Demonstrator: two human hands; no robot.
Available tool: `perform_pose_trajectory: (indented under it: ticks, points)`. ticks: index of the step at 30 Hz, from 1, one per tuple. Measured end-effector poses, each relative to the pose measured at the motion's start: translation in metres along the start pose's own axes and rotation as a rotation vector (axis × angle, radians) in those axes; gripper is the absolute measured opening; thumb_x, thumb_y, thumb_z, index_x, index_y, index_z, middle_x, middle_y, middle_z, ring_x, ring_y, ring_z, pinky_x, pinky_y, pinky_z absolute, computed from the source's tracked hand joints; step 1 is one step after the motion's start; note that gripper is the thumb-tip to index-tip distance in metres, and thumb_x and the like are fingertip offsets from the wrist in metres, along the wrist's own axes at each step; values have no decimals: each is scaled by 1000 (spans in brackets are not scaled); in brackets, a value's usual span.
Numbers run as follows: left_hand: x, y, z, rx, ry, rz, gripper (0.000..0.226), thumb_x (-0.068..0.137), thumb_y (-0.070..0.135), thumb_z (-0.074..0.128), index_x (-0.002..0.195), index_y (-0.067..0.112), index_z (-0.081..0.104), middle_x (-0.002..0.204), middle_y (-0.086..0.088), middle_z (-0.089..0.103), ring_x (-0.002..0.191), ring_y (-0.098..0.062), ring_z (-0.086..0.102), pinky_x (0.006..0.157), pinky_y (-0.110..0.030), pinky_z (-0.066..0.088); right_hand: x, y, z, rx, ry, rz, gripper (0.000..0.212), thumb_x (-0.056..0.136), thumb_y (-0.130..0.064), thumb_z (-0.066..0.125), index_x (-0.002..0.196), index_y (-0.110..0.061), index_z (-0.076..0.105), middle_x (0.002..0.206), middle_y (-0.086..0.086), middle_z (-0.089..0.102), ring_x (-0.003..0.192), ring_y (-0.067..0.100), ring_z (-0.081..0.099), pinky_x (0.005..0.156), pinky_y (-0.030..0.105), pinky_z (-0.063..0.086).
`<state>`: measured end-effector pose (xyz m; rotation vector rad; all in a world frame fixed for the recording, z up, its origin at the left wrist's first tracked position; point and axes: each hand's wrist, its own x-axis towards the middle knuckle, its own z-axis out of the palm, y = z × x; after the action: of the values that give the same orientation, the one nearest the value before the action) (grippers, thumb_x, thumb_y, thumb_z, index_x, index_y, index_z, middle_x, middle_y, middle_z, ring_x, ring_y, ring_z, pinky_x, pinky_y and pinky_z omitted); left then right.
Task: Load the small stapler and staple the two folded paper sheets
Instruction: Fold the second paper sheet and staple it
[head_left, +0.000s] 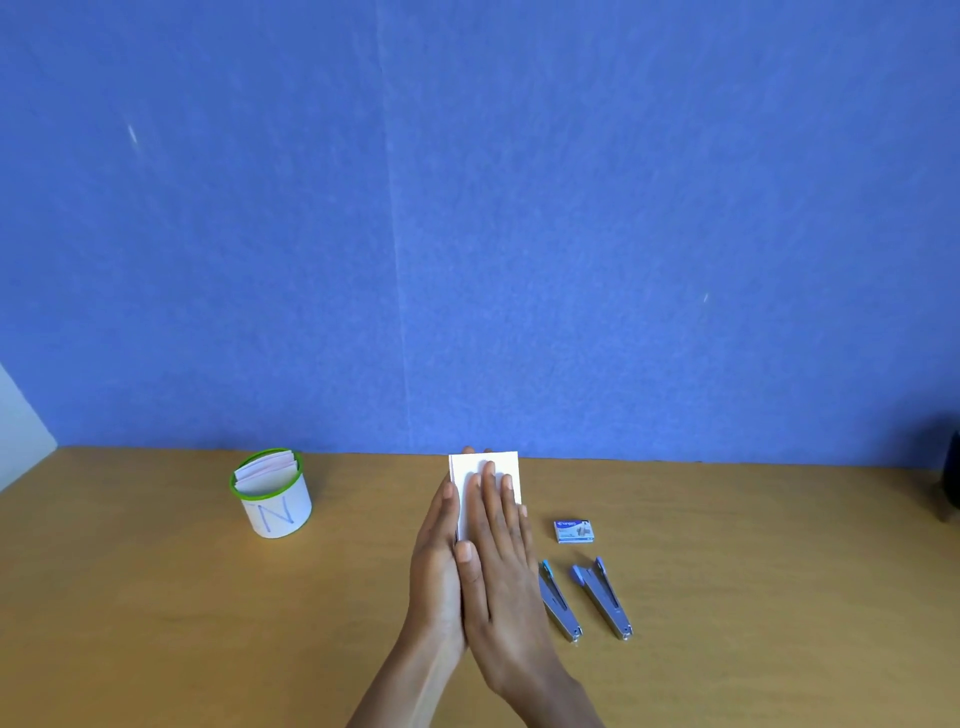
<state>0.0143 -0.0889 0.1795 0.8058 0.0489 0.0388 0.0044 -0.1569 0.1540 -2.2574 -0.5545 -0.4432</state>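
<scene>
While we press the folded paper (500, 464) between our straight-fingered left hand (436, 556) and right hand (501, 571), one stapler (558, 601) and a second stapler (602, 597) lie on the bench (156, 623) just right of the right hand, pointing away.

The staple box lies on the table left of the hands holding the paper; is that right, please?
No: the head view shows the staple box on the table right of the left hand and right hand holding the paper.
</scene>
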Motion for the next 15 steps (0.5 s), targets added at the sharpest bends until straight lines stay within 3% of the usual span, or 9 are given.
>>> perform_pose_trajectory:
  ticks: [5,8,12,15]
  points:
    - [10,2,0,36,-7,35,34,93,37,46,117,23,66,120,-1,68,110,-15,64,73,-20,55,9,6,2,4,25,-50,54,98,-44,2,150,-29,-3,159,-16,-9,146,6,-9,117,27,-6]
    - [16,6,-1,51,12,62,34,94,34,45,116,18,66,113,-7,70,100,-20,69,71,-26,57,14,4,2,203,100,-21,50,101,-41,18,150,-31,15,158,-20,9,146,5,4,117,23,6]
    - [19,13,-6,153,32,103,31,89,37,49,102,20,71,101,-6,73,87,-17,70,66,-26,57,24,-1,-4,610,444,288,43,92,-44,46,134,-33,47,133,-25,51,126,-2,46,98,25,44]
    - [17,16,-9,207,22,112,32,88,37,50,97,16,72,100,-8,73,84,-16,69,64,-24,56,36,2,-11,870,437,458,33,88,-41,54,119,-35,60,108,-11,69,102,7,64,81,29,54]
